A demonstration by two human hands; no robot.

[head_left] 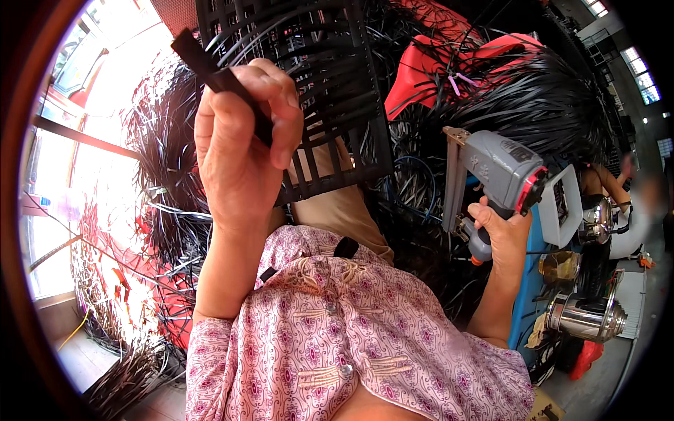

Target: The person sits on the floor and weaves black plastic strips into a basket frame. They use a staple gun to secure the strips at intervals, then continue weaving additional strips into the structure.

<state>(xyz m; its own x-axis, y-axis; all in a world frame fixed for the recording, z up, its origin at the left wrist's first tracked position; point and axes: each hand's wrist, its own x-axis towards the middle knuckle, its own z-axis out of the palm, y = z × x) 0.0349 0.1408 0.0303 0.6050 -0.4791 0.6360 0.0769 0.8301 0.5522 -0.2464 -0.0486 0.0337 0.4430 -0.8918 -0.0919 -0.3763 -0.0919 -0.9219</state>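
Pretty cramped spot here. The left hand (pixel 242 144) is raised high, fingers curled tight around one flat black strap (pixel 210 74) whose free end pokes up and left past the knuckles. Right behind that hand sits one black woven basket (pixel 309 84) with an open lattice wall, its lower edge resting against the person's lap, so there's hardly any gap between fist and lattice. The right hand (pixel 502 228) is clamped on the grip of one grey pistol-shaped power tool (pixel 495 175) with a red ring at its back end, its metal nose pointing down, well apart from the basket's right edge. Loose black strips (pixel 540 105) pile up on every side, plus a red sack (pixel 421 70) up top. Off to the right I count two shiny metal pots (pixel 586 319), near the blue edge of a bench (pixel 523 309).
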